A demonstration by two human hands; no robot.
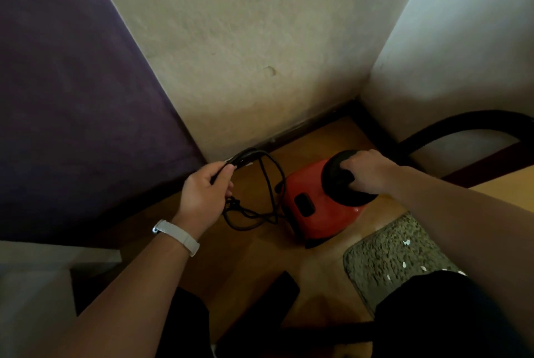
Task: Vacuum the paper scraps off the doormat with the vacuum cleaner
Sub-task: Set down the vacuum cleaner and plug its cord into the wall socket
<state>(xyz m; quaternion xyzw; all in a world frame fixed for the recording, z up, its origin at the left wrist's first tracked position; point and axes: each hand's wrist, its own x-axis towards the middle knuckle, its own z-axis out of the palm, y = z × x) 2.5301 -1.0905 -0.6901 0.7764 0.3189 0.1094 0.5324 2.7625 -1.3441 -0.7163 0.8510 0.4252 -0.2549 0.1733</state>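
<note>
- We saw the left hand (202, 193) out front, fingers curled round a bunched loop of black power cord (245, 156), with a white wristband (179, 237) on the wrist
- From that grip the power cord dropped in loose coils to the wooden floor (260, 256), just beside the red vacuum cleaner (318, 210)
- Over on the other side, the right hand (367, 169) was wrapped tight round the black handle (336, 177) on top of the vacuum cleaner, knuckles up
- The vacuum cleaner stood on the floor in the corner of the pale wall (245, 39), and its black hose (462, 123) arched away to the right
- The speckled grey doormat (384, 253) lay near the vacuum cleaner, on the near right, partly hidden by a dark-clothed knee (433, 300)
- White paper scraps (407, 242) dotted the doormat, mostly toward its right side
- A purple panel (72, 97) filled the left, and a flat black object (284, 288) lay on the floor between the knees; we could not tell what it was
</note>
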